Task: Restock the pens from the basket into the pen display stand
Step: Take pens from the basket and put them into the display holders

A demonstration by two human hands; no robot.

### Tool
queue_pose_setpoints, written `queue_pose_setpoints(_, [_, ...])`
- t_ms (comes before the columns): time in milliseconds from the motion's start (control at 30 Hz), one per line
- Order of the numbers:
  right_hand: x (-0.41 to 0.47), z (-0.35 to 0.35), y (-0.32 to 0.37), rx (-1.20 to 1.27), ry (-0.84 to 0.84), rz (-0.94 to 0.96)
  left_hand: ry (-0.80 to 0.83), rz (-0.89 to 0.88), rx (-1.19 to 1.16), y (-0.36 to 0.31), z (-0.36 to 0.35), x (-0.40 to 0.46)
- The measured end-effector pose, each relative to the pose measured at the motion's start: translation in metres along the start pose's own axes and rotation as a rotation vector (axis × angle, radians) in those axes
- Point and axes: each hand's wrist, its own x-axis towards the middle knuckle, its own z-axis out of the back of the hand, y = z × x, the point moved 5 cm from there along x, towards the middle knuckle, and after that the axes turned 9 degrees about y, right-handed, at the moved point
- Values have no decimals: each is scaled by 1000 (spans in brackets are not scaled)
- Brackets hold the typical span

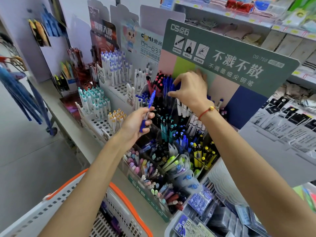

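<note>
My left hand [136, 124] grips a blue pen [148, 110] that points up and to the right, just left of the tiered pen display stand [164, 218]. My right hand [189, 90] reaches into the stand's upper rows, its fingers pinching the top of a blue pen [176, 85] among other blue pens [166, 86]. The white basket with an orange rim [123, 194] sits at the bottom left under my left forearm; dark and purple pens [111, 218] lie inside it.
A green header card [239, 53] rises behind the stand. More pen displays [112, 69] line the counter to the left. Packaged goods [201, 200] lie at the lower right, hanging packs [290, 120] at the right, and a blue cart [34, 106] stands on the far left.
</note>
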Motion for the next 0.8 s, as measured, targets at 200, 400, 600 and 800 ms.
queue_pose_setpoints(200, [-36,0,9,558,144,92,6,-73,241,1,-12,4])
queue_pose_setpoints(400, [-30,12,-20,1006,-82,21,-54,-291,616,-21,-13,18])
queue_pose_setpoints(600, [-19,16,-23,614,-383,111,-211,-334,1485,-42,-14,46])
queue_pose_setpoints(800, [-9,-2,-11,262,-308,127,-163,-370,1715,-35,-14,57])
